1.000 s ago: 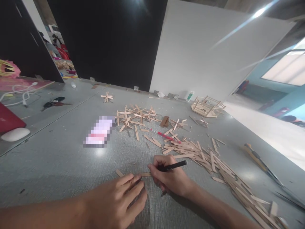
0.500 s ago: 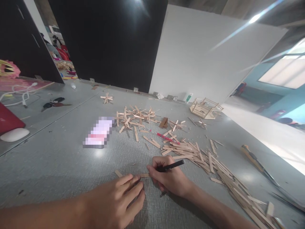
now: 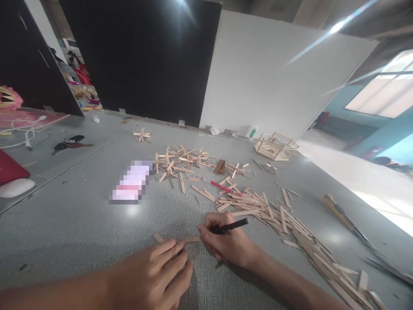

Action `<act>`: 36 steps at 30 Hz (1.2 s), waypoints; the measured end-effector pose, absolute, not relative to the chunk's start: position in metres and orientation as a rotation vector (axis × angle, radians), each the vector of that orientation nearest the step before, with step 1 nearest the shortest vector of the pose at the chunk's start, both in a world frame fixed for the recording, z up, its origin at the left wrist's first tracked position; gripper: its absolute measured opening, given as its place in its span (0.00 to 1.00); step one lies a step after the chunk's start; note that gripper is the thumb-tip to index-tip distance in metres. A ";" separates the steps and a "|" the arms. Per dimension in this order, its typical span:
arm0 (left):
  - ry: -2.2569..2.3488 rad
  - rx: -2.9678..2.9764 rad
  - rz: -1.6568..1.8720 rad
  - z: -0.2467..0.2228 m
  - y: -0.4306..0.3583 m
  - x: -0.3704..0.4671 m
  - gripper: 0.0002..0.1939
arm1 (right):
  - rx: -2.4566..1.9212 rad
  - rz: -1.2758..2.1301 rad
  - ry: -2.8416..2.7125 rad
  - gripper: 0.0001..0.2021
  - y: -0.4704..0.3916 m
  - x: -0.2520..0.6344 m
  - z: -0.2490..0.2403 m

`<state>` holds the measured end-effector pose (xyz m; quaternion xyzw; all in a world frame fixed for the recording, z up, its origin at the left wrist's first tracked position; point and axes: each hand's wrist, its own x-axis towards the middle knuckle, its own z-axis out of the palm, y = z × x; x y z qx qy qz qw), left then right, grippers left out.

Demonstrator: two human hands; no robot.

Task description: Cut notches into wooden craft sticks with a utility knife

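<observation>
My right hand [image 3: 227, 239] is closed around a black pen [image 3: 234, 225], whose back end points up to the right. The pen's tip is hidden by my fingers. A flat wooden craft stick [image 3: 192, 239] lies on the table between my two hands, its right end at my right fingertips. With its fingers bent and close together, my left hand [image 3: 161, 269] presses the stick's left part down. Another craft stick [image 3: 158, 237] pokes out just beyond the left fingers, mostly hidden by them.
Many loose craft sticks [image 3: 258, 207] spread along the right, with a red pen [image 3: 226, 188] by them. Star-shaped stick pieces [image 3: 183, 157] lie farther back. A phone with a blurred screen [image 3: 132, 181], a stick-built frame [image 3: 276, 148] and a yellow-handled tool [image 3: 337, 210] surround the work area.
My left fingers have slid slightly left, baring more of the stick between the hands. The right hand keeps its grip on the pen. The whole view has shifted a little.
</observation>
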<state>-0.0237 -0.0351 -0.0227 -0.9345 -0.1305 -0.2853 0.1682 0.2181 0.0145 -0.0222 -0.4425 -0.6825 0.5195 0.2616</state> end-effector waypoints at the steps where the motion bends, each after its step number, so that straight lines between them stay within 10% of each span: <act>1: -0.374 -2.656 -0.819 -0.023 -0.035 -0.024 0.14 | -1.201 1.399 -1.851 0.21 0.014 0.218 -0.022; 36: -0.418 -2.772 -0.738 -0.019 -0.030 -0.018 0.15 | -1.263 1.371 -1.875 0.19 0.012 0.219 -0.016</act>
